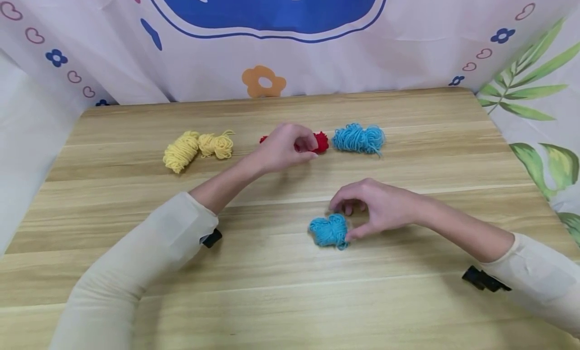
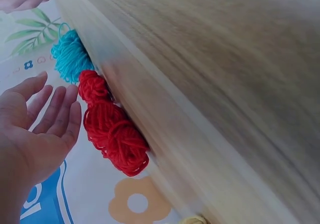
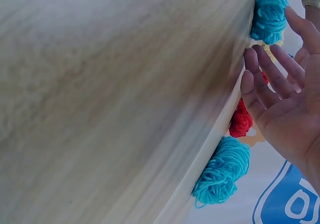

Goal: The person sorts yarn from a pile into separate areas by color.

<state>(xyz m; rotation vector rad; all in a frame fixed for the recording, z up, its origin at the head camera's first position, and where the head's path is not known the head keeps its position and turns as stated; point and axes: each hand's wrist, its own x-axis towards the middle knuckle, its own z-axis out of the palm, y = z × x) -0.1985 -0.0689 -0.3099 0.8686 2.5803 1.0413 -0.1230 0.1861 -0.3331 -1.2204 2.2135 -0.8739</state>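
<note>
Over the red yarn bundles (image 2: 116, 139) at the back of the table, my left hand (image 1: 287, 146) hovers with relaxed fingers and hides most of them in the head view. The left wrist view shows its fingertips beside the yarn, with nothing gripped. My right hand (image 1: 385, 206) is at a small blue yarn bundle (image 1: 329, 231) in the middle of the table. Its thumb tip is right at the bundle's right edge, while the loosely bent fingers arch above. In the right wrist view, this hand's palm (image 3: 295, 119) holds nothing.
A larger blue yarn bundle (image 1: 359, 138) lies at the back, just right of the red yarn. Yellow yarn bundles (image 1: 181, 152) lie at the back left. Behind the wooden table (image 1: 254, 299) hangs a printed cloth (image 1: 204, 68).
</note>
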